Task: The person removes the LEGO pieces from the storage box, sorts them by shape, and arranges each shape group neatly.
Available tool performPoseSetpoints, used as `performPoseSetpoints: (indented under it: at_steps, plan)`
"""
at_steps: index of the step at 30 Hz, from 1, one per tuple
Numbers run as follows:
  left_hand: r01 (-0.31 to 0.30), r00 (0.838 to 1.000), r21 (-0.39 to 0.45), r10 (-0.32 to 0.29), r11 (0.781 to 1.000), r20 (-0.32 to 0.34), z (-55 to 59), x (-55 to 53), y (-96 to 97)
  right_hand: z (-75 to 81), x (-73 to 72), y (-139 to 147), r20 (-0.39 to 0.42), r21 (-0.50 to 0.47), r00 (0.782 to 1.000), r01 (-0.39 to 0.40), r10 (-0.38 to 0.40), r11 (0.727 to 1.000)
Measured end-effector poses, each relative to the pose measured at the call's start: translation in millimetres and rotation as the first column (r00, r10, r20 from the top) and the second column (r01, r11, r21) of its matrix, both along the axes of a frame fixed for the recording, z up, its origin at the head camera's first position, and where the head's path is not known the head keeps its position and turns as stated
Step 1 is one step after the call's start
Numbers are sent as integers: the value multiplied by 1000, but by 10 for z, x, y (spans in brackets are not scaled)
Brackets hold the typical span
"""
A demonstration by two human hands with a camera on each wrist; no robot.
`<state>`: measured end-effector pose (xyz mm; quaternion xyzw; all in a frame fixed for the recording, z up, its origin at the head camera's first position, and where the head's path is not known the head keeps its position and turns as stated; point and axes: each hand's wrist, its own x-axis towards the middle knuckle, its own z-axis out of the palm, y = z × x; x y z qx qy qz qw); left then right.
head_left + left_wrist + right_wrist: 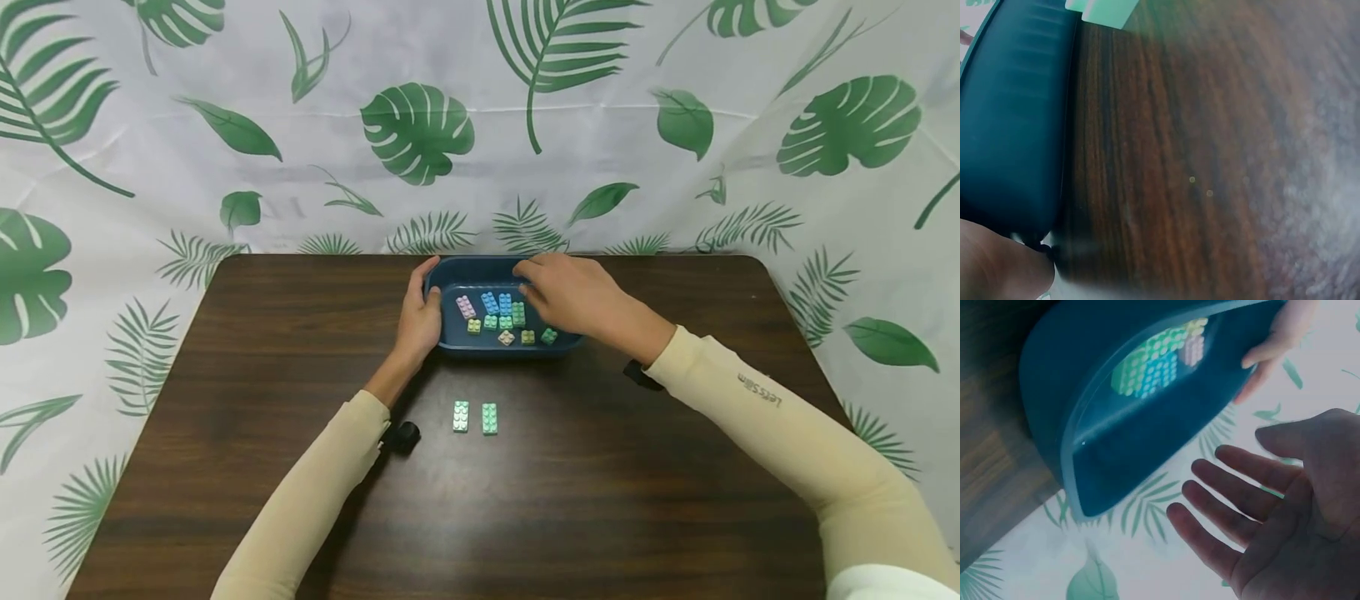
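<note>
A dark blue tray (487, 349) stands near the far edge of the table. My left hand (422, 321) grips its left end, thumb at the rim and fingers along the outer wall. Over the right end is my right hand (576, 293); in the right wrist view its fingers (1235, 487) are spread and relaxed with nothing between them. Inside the tray lie a pink brick (466, 307), blue bricks (490, 302) and several green and yellow ones, such as a green brick (518, 313) and a small yellow brick (474, 327).
Two pale green bricks, a left one (461, 417) and a right one (490, 419), lie side by side on the brown wooden table (600, 500) in front of the tray. Behind the table hangs a white cloth (525, 192) with green leaf prints.
</note>
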<state>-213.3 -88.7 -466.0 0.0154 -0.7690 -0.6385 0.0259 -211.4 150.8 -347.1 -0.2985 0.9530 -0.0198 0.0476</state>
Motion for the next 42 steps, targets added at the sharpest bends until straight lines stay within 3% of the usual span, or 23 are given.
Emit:
performPoseSetpoints:
  at_steps: [9, 16, 25, 37, 38, 42]
  plan:
    - [-33, 999, 13, 33, 999, 5, -14, 36, -98, -113, -252, -115, 123, 113, 992, 9, -23, 994]
    - [-19, 1000, 10, 19, 1000, 3, -4, 2, -98, -146, -384, -161, 176, 181, 983, 25, -57, 983]
    - [2, 1000, 28, -3, 1000, 9, -12, -9, -27, -256, -420, -172, 212, 289, 976, -13, -50, 957]
    - [9, 1000, 62, -8, 998, -14, -32, -43, -23, -364, -456, -195, 195, 307, 981, -63, 2, 950]
    - [13, 1000, 68, -12, 998, -10, 22, -20, -19, -376, -460, -202, 192, 309, 981, -62, 2, 949]
    - [11, 1000, 60, -11, 998, -8, 14, -28, -28, -423, -480, -232, 180, 317, 984, -71, 13, 946]
